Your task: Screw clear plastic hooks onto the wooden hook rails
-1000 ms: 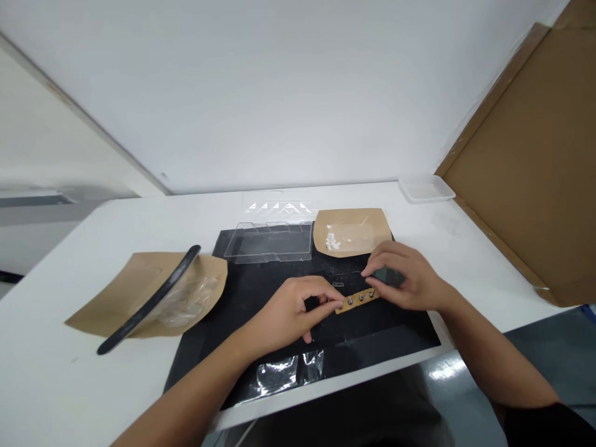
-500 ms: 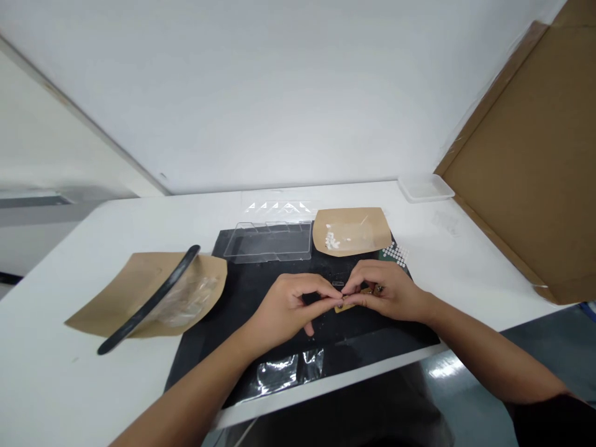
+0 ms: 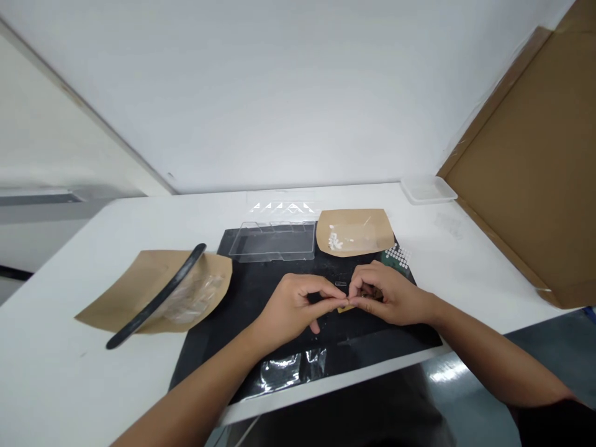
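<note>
Left hand (image 3: 295,307): thumb and forefinger pinched on the left end of the tan strip (image 3: 343,309).
Right hand (image 3: 391,297): thumb and forefinger brought together at the same end, fingertips touching the left's; can't tell whether anything is gripped, contact point hidden.
Tan strip: over the black mat (image 3: 251,298), between the hands; mostly covered by the right hand, only a small corner and a sliver in the finger gap visible.
Clear piece (image 3: 341,284): tiny, on mat just beyond fingertips; perhaps plastic, too small to tell.
Dotted green sheet (image 3: 397,256): white dots, beyond the right hand, near part hidden by it.
Right paper tray (image 3: 354,216): white bits at its left, too small to identify.
Left paper tray (image 3: 133,276): crumpled clear plastic (image 3: 193,301) inside, partly behind black curved bar (image 3: 158,297).
Clear tray (image 3: 272,257): see-through, edges faint.
Cardboard (image 3: 531,167): cut off at right.
Dark sleeve (image 3: 559,423): right arm, cut off by frame.
</note>
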Demonstrator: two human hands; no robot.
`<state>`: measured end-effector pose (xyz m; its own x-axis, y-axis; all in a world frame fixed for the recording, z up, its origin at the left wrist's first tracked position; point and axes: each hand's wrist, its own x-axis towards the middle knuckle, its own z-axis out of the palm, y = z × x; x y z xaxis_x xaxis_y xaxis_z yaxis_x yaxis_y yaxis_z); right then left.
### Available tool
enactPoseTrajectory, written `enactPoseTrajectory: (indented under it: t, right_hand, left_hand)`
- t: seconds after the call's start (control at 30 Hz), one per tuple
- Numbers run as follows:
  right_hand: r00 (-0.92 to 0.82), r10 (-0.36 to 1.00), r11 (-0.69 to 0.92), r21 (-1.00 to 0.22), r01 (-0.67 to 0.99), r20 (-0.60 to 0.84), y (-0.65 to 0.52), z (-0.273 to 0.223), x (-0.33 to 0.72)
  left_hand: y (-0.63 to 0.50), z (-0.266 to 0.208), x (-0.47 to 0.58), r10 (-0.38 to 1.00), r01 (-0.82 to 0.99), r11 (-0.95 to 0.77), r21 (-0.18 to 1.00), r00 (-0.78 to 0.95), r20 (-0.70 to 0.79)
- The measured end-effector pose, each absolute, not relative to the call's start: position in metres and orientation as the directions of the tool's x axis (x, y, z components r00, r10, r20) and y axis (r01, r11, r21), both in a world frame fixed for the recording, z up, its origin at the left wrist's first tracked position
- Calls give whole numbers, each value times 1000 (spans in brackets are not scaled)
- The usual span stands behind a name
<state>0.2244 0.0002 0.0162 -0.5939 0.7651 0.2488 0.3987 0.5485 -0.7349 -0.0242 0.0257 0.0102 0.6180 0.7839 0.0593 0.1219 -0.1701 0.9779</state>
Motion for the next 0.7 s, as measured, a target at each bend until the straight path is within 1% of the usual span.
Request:
enactPoseTrajectory:
  t: [0.13, 0.2, 0.3, 0.37, 0.53, 0.7]
  right_hand:
    - [-585, 770, 553, -725, 412, 255, 0, 16, 224]
    - [-546, 794, 537, -728, 426, 266, 1, 17, 225]
    - [-469, 837, 500, -742, 446, 283, 1, 18, 227]
    - [-435, 856, 476, -754, 452, 279, 1, 18, 228]
    - [-427, 873, 435, -770, 466, 235, -1, 17, 228]
    - [-461, 856, 465, -740, 485, 235, 0, 17, 227]
  left_hand:
    - [29, 7, -26, 783, 148, -260, 954, 610, 119]
    - [34, 6, -29, 749, 167, -394, 904, 628, 210]
    - [43, 4, -34, 598, 156, -642, 751, 714, 363]
    - [47, 1, -36, 508, 135, -716, 685, 774, 379]
    - [49, -8, -34, 423, 91, -721, 687, 843, 332]
    - [49, -10, -31, 438, 73, -693, 717, 832, 339]
